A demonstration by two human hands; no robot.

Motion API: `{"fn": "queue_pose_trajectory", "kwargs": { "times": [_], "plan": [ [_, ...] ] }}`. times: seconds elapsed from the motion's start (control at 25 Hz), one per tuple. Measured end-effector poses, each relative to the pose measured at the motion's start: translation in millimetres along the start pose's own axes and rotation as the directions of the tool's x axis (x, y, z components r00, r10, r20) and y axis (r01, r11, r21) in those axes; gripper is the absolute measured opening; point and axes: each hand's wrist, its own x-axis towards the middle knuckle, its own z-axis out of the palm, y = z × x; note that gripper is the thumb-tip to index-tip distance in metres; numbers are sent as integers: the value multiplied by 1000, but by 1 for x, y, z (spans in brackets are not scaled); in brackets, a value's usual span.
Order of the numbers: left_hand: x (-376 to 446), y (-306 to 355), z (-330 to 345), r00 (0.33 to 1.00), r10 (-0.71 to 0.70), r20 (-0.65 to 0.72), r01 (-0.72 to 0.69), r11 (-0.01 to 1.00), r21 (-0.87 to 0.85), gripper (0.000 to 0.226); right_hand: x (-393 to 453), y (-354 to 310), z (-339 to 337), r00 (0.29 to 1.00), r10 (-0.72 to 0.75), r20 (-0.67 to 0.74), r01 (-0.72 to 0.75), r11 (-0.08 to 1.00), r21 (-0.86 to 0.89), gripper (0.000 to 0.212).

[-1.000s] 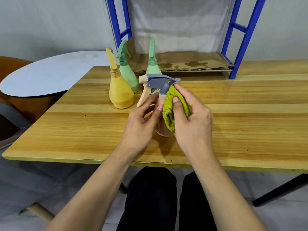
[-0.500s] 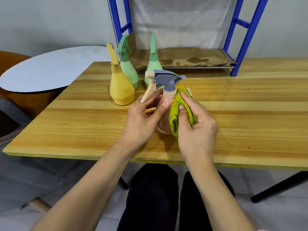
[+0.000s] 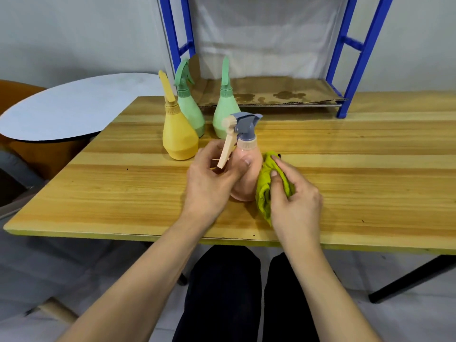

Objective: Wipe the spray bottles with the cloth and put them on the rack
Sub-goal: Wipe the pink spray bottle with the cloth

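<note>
A pink spray bottle (image 3: 249,154) with a grey head and beige trigger stands on the wooden table (image 3: 357,174). My left hand (image 3: 209,181) grips its body from the left, thumb on the front. My right hand (image 3: 293,196) holds a green cloth (image 3: 265,183) against the bottle's right side. Behind stand a yellow spray bottle (image 3: 179,134) and two light green spray bottles (image 3: 191,107) (image 3: 224,112). The blue rack (image 3: 345,95) stands at the back of the table, its lowest shelf lined with stained cardboard (image 3: 271,93).
A round grey tabletop (image 3: 66,104) sits to the left over an orange chair (image 3: 14,90). The table's front edge runs just below my wrists. My dark trousers (image 3: 222,292) show under the table.
The cloth in my right hand has slid down from near the bottle's neck to its lower right side. The bottle's head has turned slightly.
</note>
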Motion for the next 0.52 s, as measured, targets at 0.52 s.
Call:
{"fn": "queue_pose_trajectory", "kwargs": {
  "times": [0.52],
  "plan": [
    [19,10,-20,945,60,320,-99,989,107,40,2,-26,11,996,-87,-11,87,994,67,38]
  ]
}}
